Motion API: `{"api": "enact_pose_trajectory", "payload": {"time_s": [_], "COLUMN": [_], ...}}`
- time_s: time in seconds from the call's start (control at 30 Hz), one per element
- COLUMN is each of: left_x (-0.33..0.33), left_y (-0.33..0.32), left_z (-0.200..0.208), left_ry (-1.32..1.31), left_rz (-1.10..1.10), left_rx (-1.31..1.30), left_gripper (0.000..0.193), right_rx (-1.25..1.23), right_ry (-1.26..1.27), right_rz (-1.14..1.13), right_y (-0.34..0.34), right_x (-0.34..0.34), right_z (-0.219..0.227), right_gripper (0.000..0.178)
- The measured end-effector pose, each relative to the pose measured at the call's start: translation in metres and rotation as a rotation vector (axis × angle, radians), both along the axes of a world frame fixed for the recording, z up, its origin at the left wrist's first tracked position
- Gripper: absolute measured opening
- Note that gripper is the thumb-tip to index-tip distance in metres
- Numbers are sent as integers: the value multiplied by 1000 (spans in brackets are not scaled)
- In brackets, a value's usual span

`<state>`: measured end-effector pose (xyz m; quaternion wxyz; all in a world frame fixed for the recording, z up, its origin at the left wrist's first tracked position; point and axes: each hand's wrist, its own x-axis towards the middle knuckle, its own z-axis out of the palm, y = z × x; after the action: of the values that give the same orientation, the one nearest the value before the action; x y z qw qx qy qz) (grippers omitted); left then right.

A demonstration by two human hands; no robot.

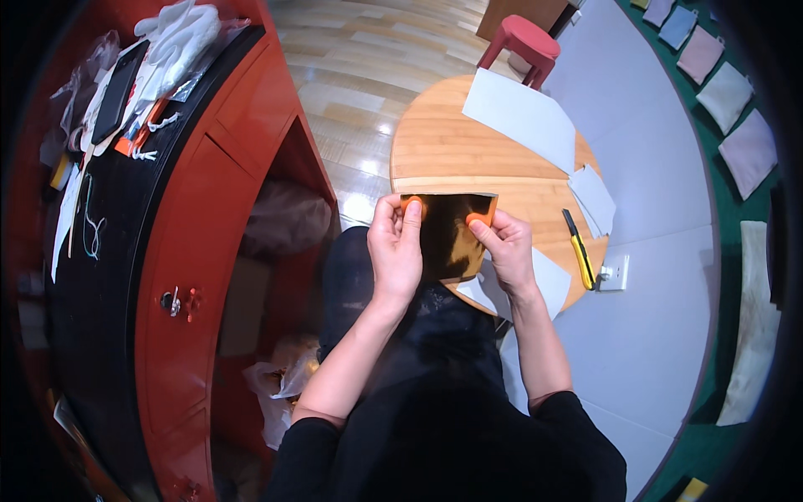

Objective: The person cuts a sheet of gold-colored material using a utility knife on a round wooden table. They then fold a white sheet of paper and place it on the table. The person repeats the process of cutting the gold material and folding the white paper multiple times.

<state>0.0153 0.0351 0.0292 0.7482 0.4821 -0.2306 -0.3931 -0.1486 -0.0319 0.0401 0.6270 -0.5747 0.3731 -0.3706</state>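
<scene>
Between my two hands is a shiny gold mirror-like sheet (445, 238), raised over my lap at the near edge of the round wooden table (435, 138). My left hand (396, 255) pinches its upper left corner, thumb on top. On the right edge, my right hand (512, 251) grips it the same way. Orange patches by both thumbs look like their reflections in the gold surface. White paper (545, 280) lies on the table behind my right hand. Further right rests a yellow utility knife (583, 261) with a black end.
A large white sheet (523, 117) and smaller white pieces (592, 201) lie on the table. Beyond stands a red stool (529, 42). At left, a red cabinet (242, 109) with a black top carries a phone (120, 92) and white gloves (180, 42). A wall borders the right.
</scene>
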Motion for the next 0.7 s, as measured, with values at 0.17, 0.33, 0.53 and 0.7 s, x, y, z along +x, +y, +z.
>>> {"api": "enact_pose_trajectory", "payload": {"time_s": [0.17, 0.33, 0.53, 0.7], "left_x": [-5, 0, -4, -10], "left_y": [-6, -3, -6, -21], "left_z": [-3, -11, -9, -39], "left_ry": [-14, -121, -501, -601], "left_rz": [70, 4, 197, 243], "left_rx": [31, 133, -33, -160], "left_gripper": [18, 14, 13, 14], "right_rx": [91, 54, -132, -213], "right_ry": [-41, -58, 69, 123], "right_rz": [-18, -21, 6, -61], "right_y": [7, 8, 2, -11], "right_x": [6, 6, 0, -2], "right_z": [3, -5, -6, -19], "right_gripper": [17, 20, 17, 11]}}
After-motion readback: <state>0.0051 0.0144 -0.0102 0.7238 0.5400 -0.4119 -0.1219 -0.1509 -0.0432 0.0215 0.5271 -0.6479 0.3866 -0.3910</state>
